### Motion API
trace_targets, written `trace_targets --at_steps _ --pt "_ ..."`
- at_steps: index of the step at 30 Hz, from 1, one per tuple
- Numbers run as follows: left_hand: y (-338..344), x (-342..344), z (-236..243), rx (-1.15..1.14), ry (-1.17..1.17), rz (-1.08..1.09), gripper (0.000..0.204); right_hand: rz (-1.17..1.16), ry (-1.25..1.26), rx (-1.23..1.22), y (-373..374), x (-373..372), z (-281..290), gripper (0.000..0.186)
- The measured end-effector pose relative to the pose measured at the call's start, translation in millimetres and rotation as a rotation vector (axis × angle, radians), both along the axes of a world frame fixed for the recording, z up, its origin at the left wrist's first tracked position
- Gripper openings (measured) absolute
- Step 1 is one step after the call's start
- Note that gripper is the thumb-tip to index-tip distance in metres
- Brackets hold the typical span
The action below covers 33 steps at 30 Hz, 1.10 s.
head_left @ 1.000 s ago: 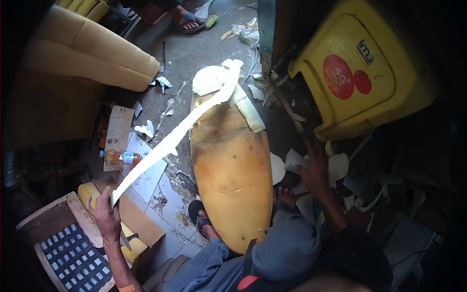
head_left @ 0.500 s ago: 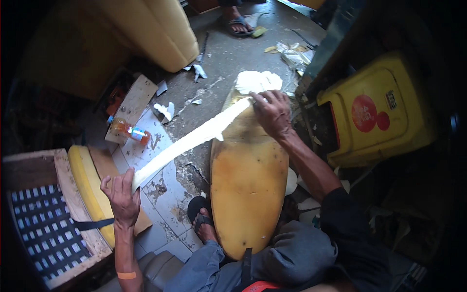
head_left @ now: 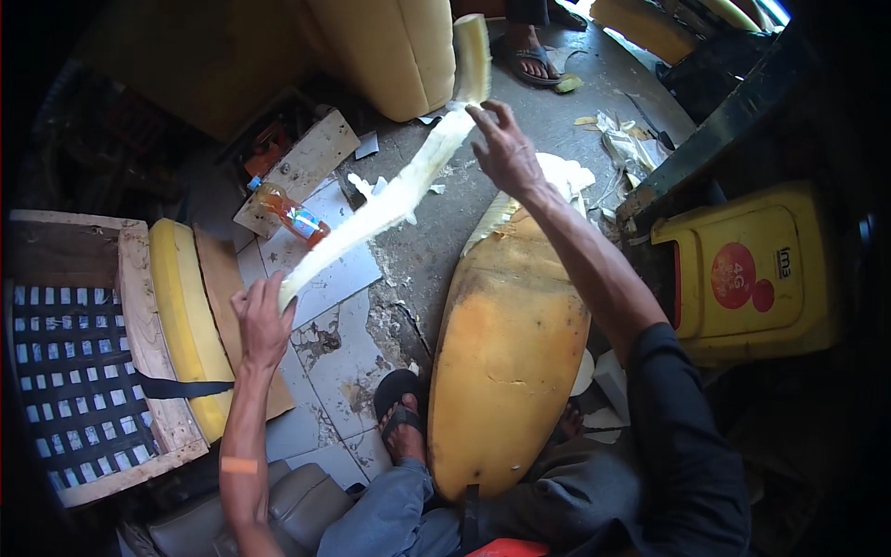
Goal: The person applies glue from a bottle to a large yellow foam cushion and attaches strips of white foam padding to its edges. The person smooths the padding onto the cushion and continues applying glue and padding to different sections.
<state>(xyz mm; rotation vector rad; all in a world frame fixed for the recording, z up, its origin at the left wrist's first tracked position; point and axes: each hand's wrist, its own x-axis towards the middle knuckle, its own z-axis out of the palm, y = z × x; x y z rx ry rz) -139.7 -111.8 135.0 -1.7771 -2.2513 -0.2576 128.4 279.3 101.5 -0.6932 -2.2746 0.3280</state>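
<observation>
A long, ragged strip of pale foam (head_left: 390,190) slants up and away from my left hand (head_left: 264,323), whose fingers are closed on its near end. Beside the bend in the strip's far part is my right hand (head_left: 509,153); thumb and fingers are apart, with the index fingertip at the strip's edge. Beyond that bend, the far end sticks upward, blurred. Below my right forearm, a long, rounded orange-yellow foam pad (head_left: 509,348) leans between my legs, with torn white foam (head_left: 564,174) at its far end.
At left are a wooden frame with woven black straps (head_left: 130,306) and a yellow foam piece (head_left: 188,320). A bottle of orange liquid (head_left: 295,215) lies by a wooden board (head_left: 306,167). A yellow plastic container (head_left: 742,320) stands right. Another person's sandalled foot (head_left: 531,63) is beyond.
The strip and both hands have risen in view, and its far end now swings up past my right hand. My right fingers have spread from their grip. The view has shifted left.
</observation>
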Motion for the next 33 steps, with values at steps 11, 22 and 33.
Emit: trace_targets --at_steps 11,22,33 --pt "26.2 24.0 -136.5 -0.551 -0.110 0.274 0.102 -0.492 0.148 -0.458 -136.3 199.0 -60.1 0.041" --pt "119.0 143.7 -105.9 -0.343 -0.245 -0.247 0.053 -0.593 -0.462 -0.982 -270.3 323.7 -115.9 0.044" --pt "97.2 170.8 -126.2 -0.508 -0.623 -0.105 0.051 -0.710 0.284 -1.234 -307.0 403.5 -123.9 0.055"
